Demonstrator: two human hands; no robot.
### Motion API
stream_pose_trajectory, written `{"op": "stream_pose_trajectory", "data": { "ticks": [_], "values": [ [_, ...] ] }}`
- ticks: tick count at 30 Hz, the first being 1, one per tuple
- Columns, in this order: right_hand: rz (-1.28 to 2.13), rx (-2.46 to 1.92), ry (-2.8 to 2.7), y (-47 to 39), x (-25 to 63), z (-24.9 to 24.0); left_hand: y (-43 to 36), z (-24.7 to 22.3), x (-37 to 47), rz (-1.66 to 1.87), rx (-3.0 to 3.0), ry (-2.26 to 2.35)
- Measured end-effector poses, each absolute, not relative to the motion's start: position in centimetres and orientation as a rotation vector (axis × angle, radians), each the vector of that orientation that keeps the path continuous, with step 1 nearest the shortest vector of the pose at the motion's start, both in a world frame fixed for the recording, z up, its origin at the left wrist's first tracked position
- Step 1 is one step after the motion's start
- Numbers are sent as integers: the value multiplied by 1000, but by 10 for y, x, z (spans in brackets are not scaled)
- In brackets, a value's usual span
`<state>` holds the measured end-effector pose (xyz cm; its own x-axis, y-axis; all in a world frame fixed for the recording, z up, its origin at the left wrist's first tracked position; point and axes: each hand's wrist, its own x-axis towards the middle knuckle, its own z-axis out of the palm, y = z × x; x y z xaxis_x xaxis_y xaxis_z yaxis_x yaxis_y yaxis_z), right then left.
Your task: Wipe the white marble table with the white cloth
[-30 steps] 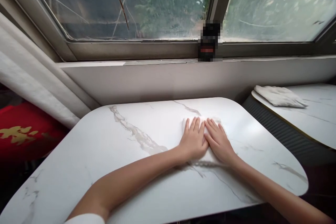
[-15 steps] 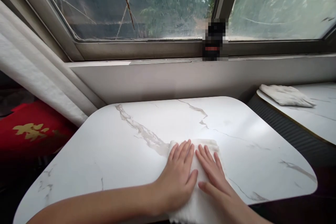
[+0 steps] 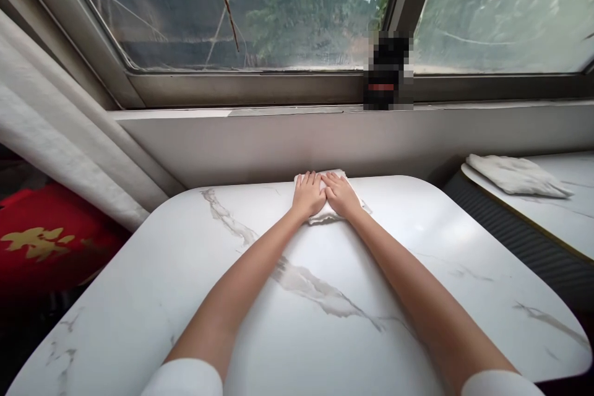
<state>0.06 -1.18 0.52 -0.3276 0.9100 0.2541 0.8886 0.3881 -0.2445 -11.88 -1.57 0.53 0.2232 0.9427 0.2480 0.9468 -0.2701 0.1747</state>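
Observation:
A white cloth [image 3: 326, 216] lies bunched on the far edge of a white marble-patterned table [image 3: 185, 272], close to the wall under the window. My left hand [image 3: 309, 193] rests flat on the cloth's left part, fingers pointing to the wall. Beside it, my right hand [image 3: 341, 195] lies flat on the cloth too, and the two thumbs are close together. Both arms stretch forward across the tabletop.
A second marble-patterned table [image 3: 582, 223] stands at the right with a folded whitish cloth [image 3: 520, 174] on it. A red cloth with gold print [image 3: 93, 247] and a pale curtain [image 3: 69, 117] are at the left. The window frame [image 3: 250, 90] spans the back.
Both hands have slid the cloth forward from the table's near side to its far edge. The arms now reach out fully, and white sleeves show at the bottom.

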Motion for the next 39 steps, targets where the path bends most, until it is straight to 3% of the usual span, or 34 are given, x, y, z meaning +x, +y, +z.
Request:
{"op": "stream_pose_trajectory", "data": {
  "ticks": [6,13,20,29,35,39],
  "values": [
    [81,-1488,-2331,5,2,8,-4,4,-119,-547,-2405,-1897],
    [93,-1573,-2262,-32,2,7,-31,6,-118,-458,-2452,-1880],
    [169,-1488,-2309,-138,6,1,-131,3,-129,-439,-2572,-1709],
    [445,-1001,-2377,-268,1,-26,-279,8,-166,-416,-2715,-1557],
    [896,-959,-2481,-258,-8,-14,-281,9,-195,-389,-2745,-1716],
    [847,-1136,-2561,-203,-36,13,-231,7,-205,-413,-2559,-1912]
  ]
}}
